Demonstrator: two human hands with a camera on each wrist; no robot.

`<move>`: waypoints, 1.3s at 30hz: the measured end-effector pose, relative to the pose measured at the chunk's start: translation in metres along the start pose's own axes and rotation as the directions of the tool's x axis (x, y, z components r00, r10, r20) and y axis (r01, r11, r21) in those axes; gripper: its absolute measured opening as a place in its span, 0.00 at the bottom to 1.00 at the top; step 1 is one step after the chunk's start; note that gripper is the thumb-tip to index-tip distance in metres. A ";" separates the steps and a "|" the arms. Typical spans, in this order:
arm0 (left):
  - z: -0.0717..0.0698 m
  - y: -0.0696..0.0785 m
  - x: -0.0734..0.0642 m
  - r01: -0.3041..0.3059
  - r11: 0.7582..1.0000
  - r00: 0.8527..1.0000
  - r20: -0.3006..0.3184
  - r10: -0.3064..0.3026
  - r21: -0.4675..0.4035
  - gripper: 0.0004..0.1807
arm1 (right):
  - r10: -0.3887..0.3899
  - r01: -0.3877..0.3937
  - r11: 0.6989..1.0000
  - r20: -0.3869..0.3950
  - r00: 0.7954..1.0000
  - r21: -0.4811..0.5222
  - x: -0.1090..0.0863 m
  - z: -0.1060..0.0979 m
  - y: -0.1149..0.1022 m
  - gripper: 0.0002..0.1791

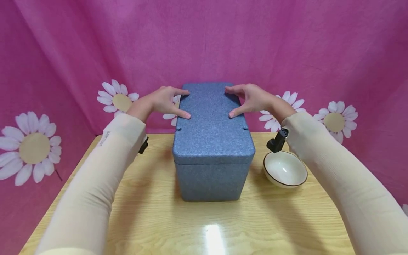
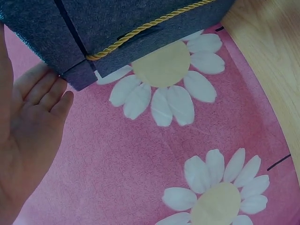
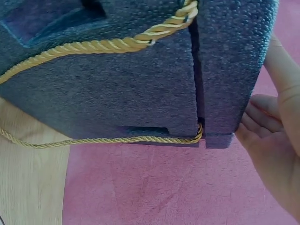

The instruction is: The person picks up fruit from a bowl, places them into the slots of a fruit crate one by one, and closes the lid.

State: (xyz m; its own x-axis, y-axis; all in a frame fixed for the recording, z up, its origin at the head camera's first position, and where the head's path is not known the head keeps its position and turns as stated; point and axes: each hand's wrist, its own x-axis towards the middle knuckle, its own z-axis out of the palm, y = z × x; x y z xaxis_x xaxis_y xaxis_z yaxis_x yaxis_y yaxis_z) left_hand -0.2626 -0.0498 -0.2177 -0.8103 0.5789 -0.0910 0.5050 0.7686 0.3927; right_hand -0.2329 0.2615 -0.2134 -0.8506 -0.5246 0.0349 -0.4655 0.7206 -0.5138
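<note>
A grey foam box with a matching foam lid stands in the middle of the table. My left hand rests at the lid's left edge, its thumb and forefinger spread apart over the top. Opposite it, my right hand touches the right edge in the same way. Both wrist views show a dark seam between lid and box. In the left wrist view the fingers reach the lid's edge, palm facing the camera. Fingertips of the right hand are partly hidden behind the lid.
To the right of the box, below my right wrist, sits a cream bowl with a dark rim. Yellow twisted cord runs along the box's sides. A pink cloth with white flowers hangs behind the wooden table.
</note>
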 end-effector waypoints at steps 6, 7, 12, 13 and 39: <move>-0.012 0.002 -0.002 0.005 1.000 1.000 0.026 -0.006 0.023 0.50 | 0.058 -0.056 0.998 0.061 0.996 -0.036 0.005 -0.007 -0.007 0.51; -0.014 0.002 -0.002 0.009 0.999 1.000 0.024 -0.010 0.032 0.50 | 0.060 -0.058 0.998 0.063 0.996 -0.031 0.006 -0.008 -0.008 0.51; -0.011 -0.002 -0.004 0.011 1.000 1.000 0.015 -0.011 0.019 0.50 | 0.070 -0.069 0.998 0.062 0.996 -0.010 0.006 -0.005 -0.009 0.50; -0.009 -0.002 -0.005 0.005 1.000 1.000 0.012 -0.005 0.011 0.50 | 0.072 -0.072 0.997 0.062 0.995 -0.007 0.005 -0.004 -0.009 0.50; 0.010 -0.002 -0.010 -0.013 0.987 0.997 -0.075 0.001 -0.160 0.44 | 0.035 -0.032 0.995 -0.033 0.999 0.091 -0.010 0.001 0.006 0.46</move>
State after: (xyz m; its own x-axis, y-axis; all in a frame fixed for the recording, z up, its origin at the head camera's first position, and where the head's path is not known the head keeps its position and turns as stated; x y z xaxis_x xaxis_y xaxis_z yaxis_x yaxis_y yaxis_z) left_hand -0.2527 -0.0544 -0.2267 -0.8296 0.5580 -0.0219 0.4617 0.7074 0.5351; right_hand -0.2271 0.2707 -0.2178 -0.8740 -0.4839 0.0455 -0.4141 0.6924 -0.5908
